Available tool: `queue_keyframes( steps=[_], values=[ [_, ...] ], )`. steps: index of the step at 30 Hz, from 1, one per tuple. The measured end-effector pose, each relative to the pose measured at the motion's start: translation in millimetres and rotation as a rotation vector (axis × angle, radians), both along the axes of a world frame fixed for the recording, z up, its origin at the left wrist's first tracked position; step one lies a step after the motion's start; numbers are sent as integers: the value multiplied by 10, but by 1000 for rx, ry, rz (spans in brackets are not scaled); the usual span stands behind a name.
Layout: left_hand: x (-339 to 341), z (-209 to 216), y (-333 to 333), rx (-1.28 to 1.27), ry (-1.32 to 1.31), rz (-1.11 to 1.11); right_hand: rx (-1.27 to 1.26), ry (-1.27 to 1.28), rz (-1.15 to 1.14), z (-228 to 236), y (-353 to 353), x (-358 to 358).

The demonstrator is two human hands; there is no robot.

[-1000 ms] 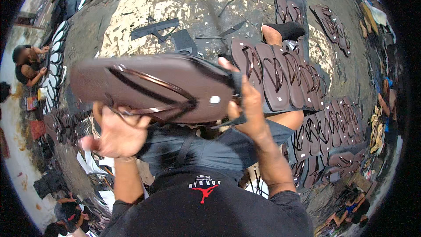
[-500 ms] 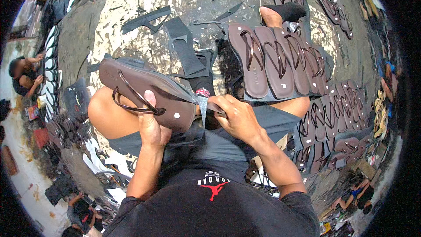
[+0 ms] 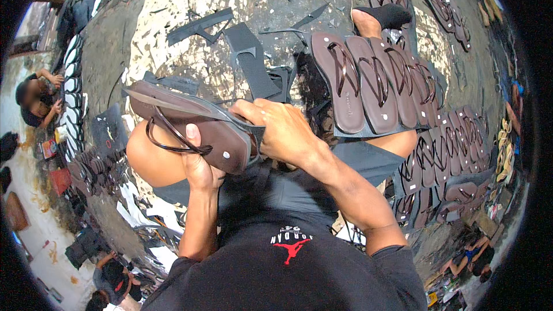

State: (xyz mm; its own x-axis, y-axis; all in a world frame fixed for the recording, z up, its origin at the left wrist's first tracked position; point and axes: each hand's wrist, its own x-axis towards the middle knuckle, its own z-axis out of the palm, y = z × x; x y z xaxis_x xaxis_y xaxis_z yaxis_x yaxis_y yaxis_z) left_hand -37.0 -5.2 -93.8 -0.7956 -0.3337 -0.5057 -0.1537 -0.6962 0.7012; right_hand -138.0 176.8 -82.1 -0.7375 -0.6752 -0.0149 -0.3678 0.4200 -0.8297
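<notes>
My left hand (image 3: 203,168) is closed around a brown flip-flop (image 3: 222,138), its thumb lying over the strap near the heel half. The flip-flop is tilted above my left knee, toe toward the far left. Along its far edge runs a thin, dark strip of sole material (image 3: 173,103). My right hand (image 3: 285,129) is closed at the heel end, fingertips against that edge. The knife it gripped a moment earlier is mostly hidden behind the fingers; a dark, pointed piece (image 3: 256,133) shows below them.
Finished-looking brown flip-flops (image 3: 348,95) lie in a row beyond my right knee, with more rows (image 3: 443,150) farther right. Black rubber offcuts (image 3: 247,57) litter the blotched ground sheet (image 3: 167,17). Other people (image 3: 40,98) sit at the left and the lower corners.
My right hand has moved from below the heel to the far edge, slightly left and up. The knife blade, plain before, is now out of sight. The flip-flop is still in my left hand.
</notes>
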Motion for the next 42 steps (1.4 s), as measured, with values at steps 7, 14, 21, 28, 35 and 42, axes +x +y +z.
queue_keyframes(
  steps=[7,14,21,28,35,42],
  values=[
    [103,-39,13,-44,50,-1,54,-54,201,64,-187,-251],
    [299,-47,68,-188,119,-31,-23,-22,159,-248,-1055,-592],
    [-266,220,-292,92,141,202,-171,28,-284,-107,-386,-1479],
    [-1014,-14,737,-16,238,-216,-539,-717,-550,-59,733,-629],
    [-786,-515,1969,-133,-210,-844,-1127,-233,-1263,279,2325,-682],
    [-1188,-1034,1822,-53,-186,-937,-224,-257,-1012,-33,2271,934]
  ],
)
